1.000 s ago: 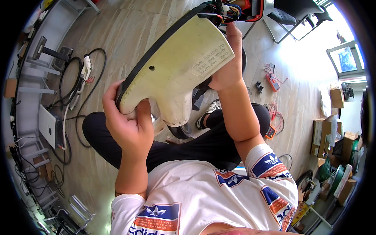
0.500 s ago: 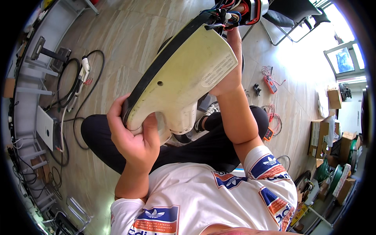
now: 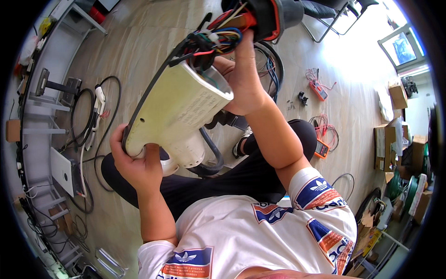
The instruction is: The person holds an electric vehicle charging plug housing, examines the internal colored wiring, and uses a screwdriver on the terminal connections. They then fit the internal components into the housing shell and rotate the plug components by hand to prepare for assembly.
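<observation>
A cream plastic housing (image 3: 174,104) with a black edge strip is tilted over my lap, its open end up and to the right. My left hand (image 3: 139,162) grips its lower end, thumb over the near side and fingers round the black edge. Out of the open end runs a bundle of coloured wires (image 3: 218,39), tied with a white cable tie. It leads to a black connector head (image 3: 274,21) with a red gasket. My right hand (image 3: 244,83) is closed about the wires beside the open end, its thumb up against the connector; some fingertips are hidden.
A black cable (image 3: 211,153) hangs below the housing. Right on the floor lie two red meters (image 3: 319,91) with leads and small black parts (image 3: 302,98). At left are a white charging gun (image 3: 100,95) with coiled cable and a white box (image 3: 65,172). Cardboard boxes (image 3: 385,146) stand far right.
The housing has moved left and turned, so its open end and more of the wires show. My right hand has come from behind it into view; my left hand has moved left, keeping its grip.
</observation>
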The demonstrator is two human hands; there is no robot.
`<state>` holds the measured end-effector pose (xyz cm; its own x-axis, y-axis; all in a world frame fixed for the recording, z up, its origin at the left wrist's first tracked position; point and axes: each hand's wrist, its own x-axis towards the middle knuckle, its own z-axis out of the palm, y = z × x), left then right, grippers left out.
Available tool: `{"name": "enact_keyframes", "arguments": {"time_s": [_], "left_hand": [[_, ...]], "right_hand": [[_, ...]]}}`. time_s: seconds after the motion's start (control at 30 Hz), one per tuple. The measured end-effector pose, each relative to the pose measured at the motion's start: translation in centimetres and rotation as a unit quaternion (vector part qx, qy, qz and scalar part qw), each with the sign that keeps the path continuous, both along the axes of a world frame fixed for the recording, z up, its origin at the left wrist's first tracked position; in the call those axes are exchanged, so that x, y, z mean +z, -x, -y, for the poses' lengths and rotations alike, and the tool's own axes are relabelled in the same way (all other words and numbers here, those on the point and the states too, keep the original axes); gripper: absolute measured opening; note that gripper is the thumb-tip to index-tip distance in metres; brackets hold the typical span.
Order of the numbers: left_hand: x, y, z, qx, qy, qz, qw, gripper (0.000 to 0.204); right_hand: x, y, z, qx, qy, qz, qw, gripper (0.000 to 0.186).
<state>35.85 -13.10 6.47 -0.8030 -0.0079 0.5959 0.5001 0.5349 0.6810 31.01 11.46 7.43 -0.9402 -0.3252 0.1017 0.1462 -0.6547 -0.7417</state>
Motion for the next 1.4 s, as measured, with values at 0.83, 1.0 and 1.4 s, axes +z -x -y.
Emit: {"name": "enact_keyframes", "arguments": {"time_s": [0.83,1.0,1.4], "left_hand": [[-0.4,-1.1,-0.6,0.011,0.019,-0.022,1.000,0.050],[-0.4,-1.3,-0.7,0.003,0.012,-0.018,1.000,0.051],[-0.6,-1.7,-1.2,0.027,0.017,-0.012,0.999,0.051]], "right_hand": [[1.5,-1.0,0.1,-0.030,0.005,0.056,0.998,0.085],[1.3,-1.1,0.0,-0.049,-0.005,0.032,0.998,0.074],[1.1,-1.0,-0.4,0.009,-0.019,0.028,0.999,0.074]]}}
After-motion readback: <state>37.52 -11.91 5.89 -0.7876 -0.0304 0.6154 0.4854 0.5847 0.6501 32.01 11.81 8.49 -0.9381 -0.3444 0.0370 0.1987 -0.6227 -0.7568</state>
